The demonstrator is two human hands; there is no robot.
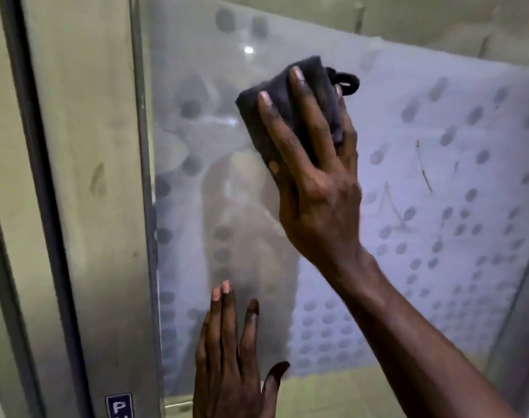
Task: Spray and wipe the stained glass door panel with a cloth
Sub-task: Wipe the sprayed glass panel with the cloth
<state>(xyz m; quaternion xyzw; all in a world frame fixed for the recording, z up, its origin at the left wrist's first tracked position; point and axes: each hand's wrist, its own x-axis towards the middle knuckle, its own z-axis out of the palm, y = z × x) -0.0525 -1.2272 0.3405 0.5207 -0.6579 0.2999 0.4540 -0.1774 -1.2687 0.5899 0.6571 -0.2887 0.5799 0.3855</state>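
Right fingers (290, 116) spread and straight, pressed flat on dark folded cloth (252, 113); cloth held against glass door panel (423, 191) by right hand (320, 200), upper middle of panel. Left fingers (224, 312) straight, mostly together, left hand (227, 366) laid flat near panel's lower left edge, beside metal frame (106, 176). Streaks seen on panel's right side

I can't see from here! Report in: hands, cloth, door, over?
Right hand pressing cloth flat on glass panel. Left hand flat on glass, lower down. Nothing blocking; streak to the right.
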